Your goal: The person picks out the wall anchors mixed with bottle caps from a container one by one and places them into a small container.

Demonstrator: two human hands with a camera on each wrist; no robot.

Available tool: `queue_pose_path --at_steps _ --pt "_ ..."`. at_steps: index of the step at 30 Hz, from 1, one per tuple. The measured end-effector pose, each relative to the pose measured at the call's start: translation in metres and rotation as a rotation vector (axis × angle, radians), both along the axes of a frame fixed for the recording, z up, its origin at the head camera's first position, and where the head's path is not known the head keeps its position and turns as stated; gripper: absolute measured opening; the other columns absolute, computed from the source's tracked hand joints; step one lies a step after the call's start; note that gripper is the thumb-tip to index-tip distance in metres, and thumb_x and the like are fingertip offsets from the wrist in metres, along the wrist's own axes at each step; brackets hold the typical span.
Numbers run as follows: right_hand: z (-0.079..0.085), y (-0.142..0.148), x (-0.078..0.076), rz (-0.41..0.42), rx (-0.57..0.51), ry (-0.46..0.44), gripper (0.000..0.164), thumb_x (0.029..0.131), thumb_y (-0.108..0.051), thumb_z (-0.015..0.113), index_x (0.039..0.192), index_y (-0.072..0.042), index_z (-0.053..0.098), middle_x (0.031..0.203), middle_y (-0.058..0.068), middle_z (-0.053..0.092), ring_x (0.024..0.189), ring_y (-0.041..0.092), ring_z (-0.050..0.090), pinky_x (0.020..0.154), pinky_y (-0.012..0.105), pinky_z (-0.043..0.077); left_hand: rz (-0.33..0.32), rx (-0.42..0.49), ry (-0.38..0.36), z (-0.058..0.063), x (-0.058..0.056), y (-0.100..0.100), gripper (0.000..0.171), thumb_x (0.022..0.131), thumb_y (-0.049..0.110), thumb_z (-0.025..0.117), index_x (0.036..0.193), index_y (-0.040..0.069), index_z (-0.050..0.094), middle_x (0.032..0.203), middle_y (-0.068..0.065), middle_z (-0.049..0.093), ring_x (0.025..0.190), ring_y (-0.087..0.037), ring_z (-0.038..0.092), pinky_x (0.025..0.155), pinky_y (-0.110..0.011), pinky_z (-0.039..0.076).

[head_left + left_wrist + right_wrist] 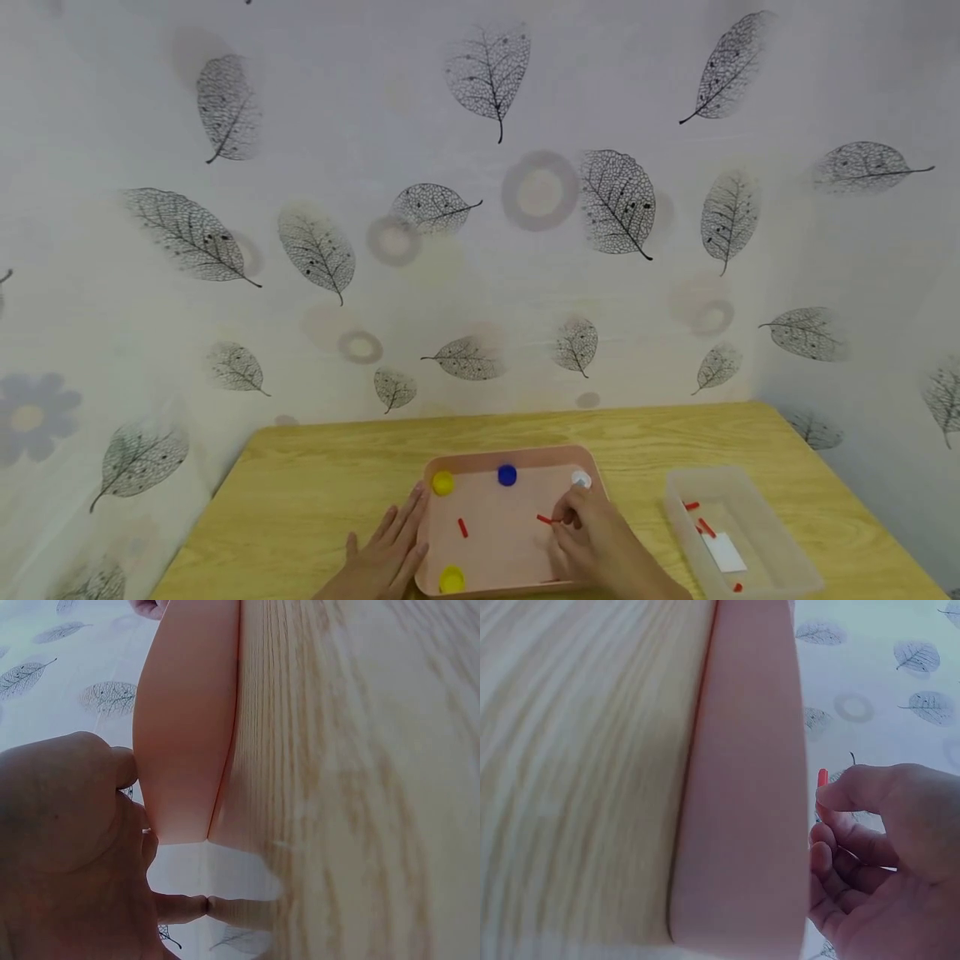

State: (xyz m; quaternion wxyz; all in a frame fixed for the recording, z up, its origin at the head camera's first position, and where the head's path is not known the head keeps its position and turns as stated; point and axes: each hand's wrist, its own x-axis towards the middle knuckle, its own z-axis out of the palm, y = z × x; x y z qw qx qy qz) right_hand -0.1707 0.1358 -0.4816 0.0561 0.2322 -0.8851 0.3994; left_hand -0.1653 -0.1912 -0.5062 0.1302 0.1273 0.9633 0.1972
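Observation:
Over the right part of a shallow pink tray [498, 500], my right hand [596, 533] pinches a small red stick [545, 519] between thumb and finger. The right wrist view shows the red stick's end [823, 778] above the fingertips. My left hand [386, 550] lies with fingers straight, touching the tray's left side. Inside the tray are a yellow cap [443, 482] at the back left, another yellow cap [452, 580] at the front left, a blue cap [507, 475] at the back middle and a white round piece [581, 479] at the back right. One loose red stick [462, 527] lies left of centre.
To the right stands a translucent plastic box [780, 533] with several red pieces [707, 527] and a white rectangular piece [724, 552] in it. Both containers rest on a wood-grain table [300, 492]. A leaf-patterned wall [480, 292] rises behind the table.

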Motion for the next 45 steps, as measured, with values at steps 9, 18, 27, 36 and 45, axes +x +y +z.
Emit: queue_pose_path --at_steps 9,18,27,36,45 --pt "0.009 0.022 0.003 -0.076 -0.007 0.135 0.020 0.085 -0.004 0.069 0.086 -0.020 0.056 0.080 -0.015 0.051 0.071 0.001 0.048 0.059 0.020 0.047 -0.008 0.012 0.031 0.001 -0.001 0.001 0.067 0.097 0.063 0.019 0.154 0.029 0.006 0.159 0.007 0.008 0.139 -0.038 0.023 0.083 -0.085 0.003" --pt "0.009 0.037 0.005 -0.149 0.003 0.158 0.022 0.082 -0.006 0.072 0.085 -0.021 0.057 0.081 -0.016 0.052 0.073 0.000 0.051 0.065 0.023 0.051 -0.021 -0.005 0.042 0.000 0.000 0.000 0.068 0.097 0.063 0.018 0.154 0.028 0.006 0.159 0.005 0.007 0.139 -0.037 0.023 0.083 -0.085 0.005" --pt "0.012 0.064 -0.002 -0.281 0.072 0.140 0.023 0.081 -0.003 0.073 0.082 -0.021 0.059 0.080 -0.015 0.052 0.074 0.004 0.050 0.066 0.025 0.049 0.011 -0.005 0.003 0.002 0.000 0.002 0.069 0.095 0.066 0.015 0.153 0.032 0.004 0.159 0.005 0.008 0.138 -0.039 0.022 0.083 -0.085 0.003" --pt "0.015 0.090 -0.008 -0.342 0.097 0.227 0.021 0.081 -0.003 0.072 0.081 -0.020 0.060 0.077 -0.014 0.052 0.067 0.002 0.046 0.058 0.023 0.045 0.011 0.005 0.016 0.001 0.000 0.002 0.068 0.095 0.066 0.017 0.153 0.032 0.006 0.159 0.005 0.009 0.138 -0.039 0.022 0.083 -0.085 0.002" --pt "0.019 0.112 -0.006 -0.394 0.087 0.249 0.014 0.082 -0.004 0.070 0.085 -0.015 0.061 0.076 -0.010 0.053 0.067 0.002 0.046 0.057 0.023 0.045 -0.047 -0.043 0.008 0.004 0.005 0.000 0.080 0.090 0.072 0.025 0.153 0.029 0.001 0.159 0.003 0.002 0.139 -0.041 0.018 0.081 -0.086 0.004"
